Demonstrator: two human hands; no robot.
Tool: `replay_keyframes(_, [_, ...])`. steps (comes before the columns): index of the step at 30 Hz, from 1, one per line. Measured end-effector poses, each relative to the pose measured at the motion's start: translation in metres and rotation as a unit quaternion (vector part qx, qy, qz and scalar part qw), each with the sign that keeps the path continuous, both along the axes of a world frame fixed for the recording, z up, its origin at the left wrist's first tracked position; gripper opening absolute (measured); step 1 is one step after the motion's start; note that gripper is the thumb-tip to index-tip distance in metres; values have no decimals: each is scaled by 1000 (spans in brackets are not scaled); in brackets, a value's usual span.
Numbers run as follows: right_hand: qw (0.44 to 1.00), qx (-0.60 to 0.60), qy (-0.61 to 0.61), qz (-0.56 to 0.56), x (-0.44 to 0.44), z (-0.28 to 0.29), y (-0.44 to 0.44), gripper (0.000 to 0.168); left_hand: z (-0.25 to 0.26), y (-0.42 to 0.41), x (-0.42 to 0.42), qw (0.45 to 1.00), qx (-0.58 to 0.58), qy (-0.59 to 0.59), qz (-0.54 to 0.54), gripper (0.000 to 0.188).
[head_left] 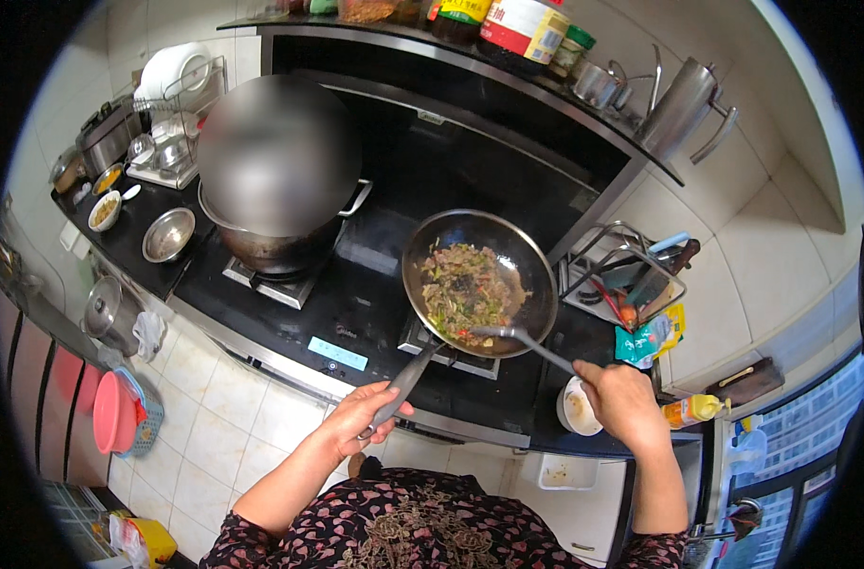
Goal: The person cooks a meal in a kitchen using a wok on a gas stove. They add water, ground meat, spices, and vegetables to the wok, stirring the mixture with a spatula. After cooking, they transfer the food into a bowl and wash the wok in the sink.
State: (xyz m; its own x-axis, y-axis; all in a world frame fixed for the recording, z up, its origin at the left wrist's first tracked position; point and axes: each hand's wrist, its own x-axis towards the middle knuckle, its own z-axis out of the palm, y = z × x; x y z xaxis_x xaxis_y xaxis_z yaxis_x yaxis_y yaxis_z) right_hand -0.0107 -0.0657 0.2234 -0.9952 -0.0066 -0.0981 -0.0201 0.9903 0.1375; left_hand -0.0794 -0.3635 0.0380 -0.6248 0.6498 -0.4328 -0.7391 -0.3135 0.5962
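Observation:
My left hand (pixel 366 419) grips the grey handle of a frying pan (pixel 538 284) that sits over the right burner (pixel 485 366). Inside the pan lies a mix of chopped meat with green and red pieces (pixel 464 291). My right hand (pixel 620 402) holds a grey spatula (pixel 545 348), its head down in the food at the pan's near edge. Just beside and partly behind that hand is a white bowl (pixel 579 407) with food residue. To the left, a large dark pot (pixel 282 245) stands on the other burner, its upper part blurred out.
A knife rack (pixel 634 263) and seasoning packets (pixel 648 338) stand right of the pan. A yellow bottle (pixel 691 411) is further right. On the left counter are a steel bowl (pixel 169 235) and a dish rack (pixel 169 174). Jars and bottles line the glass shelf (pixel 432 39) above.

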Motion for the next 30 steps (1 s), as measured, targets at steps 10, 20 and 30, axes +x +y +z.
replay_keyframes(10, [990, -68, 101, -67, -58, -40, 71, 18, -1, 0, -5, 999, 32, -39, -5, 25])
replay_keyframes(20, [831, -499, -11, -245, -105, -118, 67, 22, 1, 2, -7, 998, 43, -47, -10, 24])
replay_keyframes(30, [988, -25, 135, -66, -146, -90, 40, 13, -3, 6, -7, 997, 54, -54, -9, 28])
